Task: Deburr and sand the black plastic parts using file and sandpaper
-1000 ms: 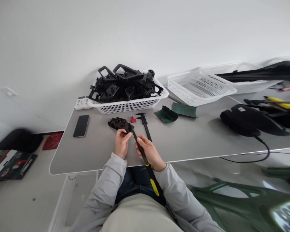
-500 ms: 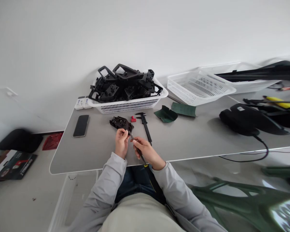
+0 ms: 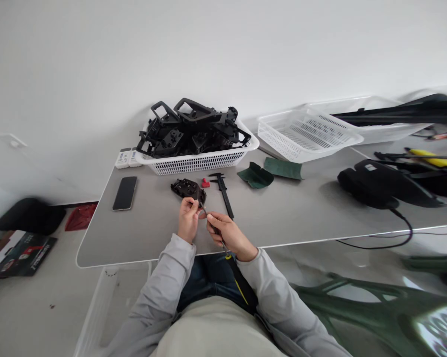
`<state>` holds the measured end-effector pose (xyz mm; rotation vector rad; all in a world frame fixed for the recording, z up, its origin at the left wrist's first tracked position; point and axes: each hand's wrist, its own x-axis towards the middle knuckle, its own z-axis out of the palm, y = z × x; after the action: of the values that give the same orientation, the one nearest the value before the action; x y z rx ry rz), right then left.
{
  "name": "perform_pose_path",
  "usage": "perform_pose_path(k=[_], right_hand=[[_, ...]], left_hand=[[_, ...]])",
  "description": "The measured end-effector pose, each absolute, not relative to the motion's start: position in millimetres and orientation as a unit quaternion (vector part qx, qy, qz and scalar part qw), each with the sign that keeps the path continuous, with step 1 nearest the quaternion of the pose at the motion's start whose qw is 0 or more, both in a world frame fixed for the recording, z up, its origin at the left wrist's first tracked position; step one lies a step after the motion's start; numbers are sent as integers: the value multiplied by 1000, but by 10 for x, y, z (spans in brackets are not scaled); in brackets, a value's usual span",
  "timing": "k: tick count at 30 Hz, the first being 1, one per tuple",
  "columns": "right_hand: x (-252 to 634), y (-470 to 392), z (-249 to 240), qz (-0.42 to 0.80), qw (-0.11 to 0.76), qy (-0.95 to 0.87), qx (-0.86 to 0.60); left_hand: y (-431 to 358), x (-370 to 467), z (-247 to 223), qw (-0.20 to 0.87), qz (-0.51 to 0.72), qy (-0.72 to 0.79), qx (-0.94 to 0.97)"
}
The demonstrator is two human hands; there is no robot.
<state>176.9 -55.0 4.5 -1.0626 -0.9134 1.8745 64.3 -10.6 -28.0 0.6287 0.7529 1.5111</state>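
My right hand point(image 3: 228, 233) is closed around the thin metal shaft of a long screwdriver point(image 3: 241, 285), whose black and yellow handle hangs down past the table edge toward my lap. The shaft's far end reaches up to the fingertips of my left hand point(image 3: 188, 218). Those fingers are pinched together, and what lies between them is too small to make out. Just beyond the left fingertips a dark plastic housing part point(image 3: 188, 188) lies on the table. To its right are a small red piece point(image 3: 205, 183) and a black caliper point(image 3: 223, 195).
A white basket point(image 3: 199, 163) heaped with black plastic parts stands at the back. Two green pieces point(image 3: 283, 168) lie right of the caliper, before a white basket point(image 3: 308, 144). A phone point(image 3: 125, 193) is at left; a black padded object point(image 3: 372, 186) with a cable is at right.
My right hand has slid slightly right and down along with the screwdriver, and more of its handle shows. The dark part has shifted very slightly. My left hand stays almost in place.
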Motion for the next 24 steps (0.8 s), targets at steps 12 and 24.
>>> perform_pose_path(k=[12, 24], right_hand=[[1758, -554, 1, 722, 414, -344, -435], [1830, -551, -14, 730, 437, -311, -423]], left_hand=[[-114, 635, -262, 617, 660, 325, 279], [-112, 646, -282, 537, 686, 406, 275]])
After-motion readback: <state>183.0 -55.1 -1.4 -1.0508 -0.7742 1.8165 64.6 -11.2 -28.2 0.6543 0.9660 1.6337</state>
